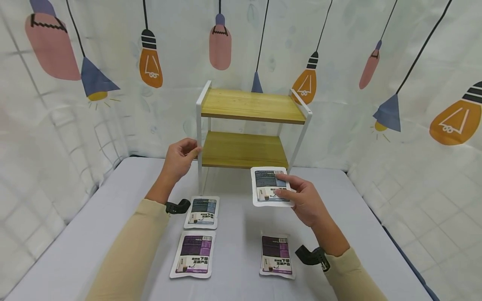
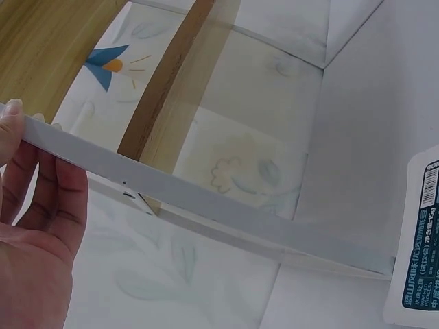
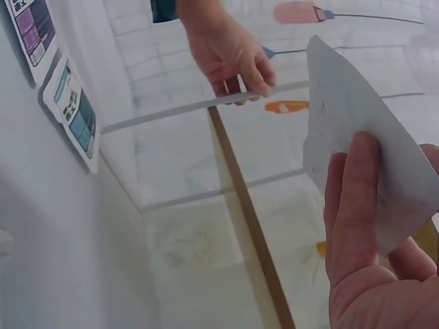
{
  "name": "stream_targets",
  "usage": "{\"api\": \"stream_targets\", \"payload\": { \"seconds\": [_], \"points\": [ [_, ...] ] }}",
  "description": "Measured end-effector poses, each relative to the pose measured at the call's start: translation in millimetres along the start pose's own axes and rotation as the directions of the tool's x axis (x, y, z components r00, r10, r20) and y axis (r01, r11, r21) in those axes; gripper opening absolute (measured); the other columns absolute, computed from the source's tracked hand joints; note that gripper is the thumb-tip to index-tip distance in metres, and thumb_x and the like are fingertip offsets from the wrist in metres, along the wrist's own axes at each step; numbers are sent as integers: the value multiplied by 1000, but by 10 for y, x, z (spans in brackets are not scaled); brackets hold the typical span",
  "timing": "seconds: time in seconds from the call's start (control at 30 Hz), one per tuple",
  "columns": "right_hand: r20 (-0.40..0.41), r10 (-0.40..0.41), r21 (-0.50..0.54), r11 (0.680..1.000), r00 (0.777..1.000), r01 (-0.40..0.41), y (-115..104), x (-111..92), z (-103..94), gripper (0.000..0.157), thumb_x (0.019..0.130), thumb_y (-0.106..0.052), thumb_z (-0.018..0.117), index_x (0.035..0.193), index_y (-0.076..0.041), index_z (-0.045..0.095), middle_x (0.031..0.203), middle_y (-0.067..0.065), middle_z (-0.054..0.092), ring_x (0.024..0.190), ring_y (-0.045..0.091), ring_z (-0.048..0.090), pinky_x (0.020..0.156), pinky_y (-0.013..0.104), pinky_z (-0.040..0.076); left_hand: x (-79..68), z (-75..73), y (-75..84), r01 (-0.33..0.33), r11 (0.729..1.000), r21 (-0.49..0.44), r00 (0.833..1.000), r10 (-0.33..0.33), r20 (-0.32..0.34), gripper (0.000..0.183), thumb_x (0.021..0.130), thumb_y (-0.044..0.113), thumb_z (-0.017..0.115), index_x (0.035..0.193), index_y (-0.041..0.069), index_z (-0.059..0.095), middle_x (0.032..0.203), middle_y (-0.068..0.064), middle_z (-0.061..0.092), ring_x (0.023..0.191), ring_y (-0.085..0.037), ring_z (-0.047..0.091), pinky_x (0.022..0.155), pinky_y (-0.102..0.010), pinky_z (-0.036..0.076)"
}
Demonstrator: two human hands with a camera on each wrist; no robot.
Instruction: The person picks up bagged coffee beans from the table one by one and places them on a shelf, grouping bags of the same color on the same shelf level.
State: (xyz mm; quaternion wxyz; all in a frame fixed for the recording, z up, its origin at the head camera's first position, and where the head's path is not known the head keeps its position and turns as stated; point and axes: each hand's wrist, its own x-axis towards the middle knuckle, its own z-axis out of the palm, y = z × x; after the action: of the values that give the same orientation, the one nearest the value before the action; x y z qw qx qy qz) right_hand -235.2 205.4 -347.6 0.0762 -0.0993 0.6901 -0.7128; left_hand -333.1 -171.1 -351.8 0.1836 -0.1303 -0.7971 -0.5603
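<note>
In the head view my left hand (image 1: 181,158) grips the white front-left post (image 1: 199,138) of a small two-tier shelf (image 1: 244,150). The left wrist view shows the thumb (image 2: 10,130) on one side of the post, with the fingers curled behind it. My right hand (image 1: 306,198) pinches a white pouch with a blue label (image 1: 270,184), held up in front of the shelf's lower right. Its plain back (image 3: 370,157) shows in the right wrist view, with fingers pressed against it.
Another blue-labelled pouch (image 1: 202,212) lies on the white table (image 1: 233,259) below my left hand. Nearer me lie two purple-labelled pouches, one on the left (image 1: 193,255) and one on the right (image 1: 277,257). Patterned curtain (image 1: 180,54) encloses the table's back and sides.
</note>
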Motion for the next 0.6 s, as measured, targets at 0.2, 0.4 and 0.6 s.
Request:
{"api": "stream_targets", "payload": {
  "seconds": [0.2, 0.4, 0.6],
  "points": [
    [-6, 1, 18, 1000, 1000, -1, -102, -18, -6, 55, 95, -6, 72, 147, -8, 55, 146, 15, 46, 106, 21, 71, 90, 29, 60, -2, -5, 15, 9, 1000, -2, 1000, -9, 10, 32, 101, 29, 66, 123, 5, 68, 118, -17, 70, 103, -20, 65, 83, -11, 53],
    [-2, 0, 23, 1000, 1000, 0, -168, -37, 2, 54, 95, -6, 71, 147, -7, 55, 145, 15, 47, 107, 23, 71, 91, 31, 60, 15, 1, 24, 16, 999, 30, 1000, -16, 14, 32, 104, 19, 62, 126, -3, 64, 119, -23, 67, 102, -21, 64, 81, -8, 51],
    [7, -16, 0, 1000, 1000, 16, -229, -41, -29, 54, 95, -9, 72, 147, -9, 55, 150, 14, 44, 109, 24, 71, 93, 32, 60, 18, 2, 18, 17, 1000, 9, 1000, -17, 20, 32, 103, 21, 64, 126, -2, 65, 117, -20, 68, 100, -17, 63, 82, -8, 52]
  ]
}}
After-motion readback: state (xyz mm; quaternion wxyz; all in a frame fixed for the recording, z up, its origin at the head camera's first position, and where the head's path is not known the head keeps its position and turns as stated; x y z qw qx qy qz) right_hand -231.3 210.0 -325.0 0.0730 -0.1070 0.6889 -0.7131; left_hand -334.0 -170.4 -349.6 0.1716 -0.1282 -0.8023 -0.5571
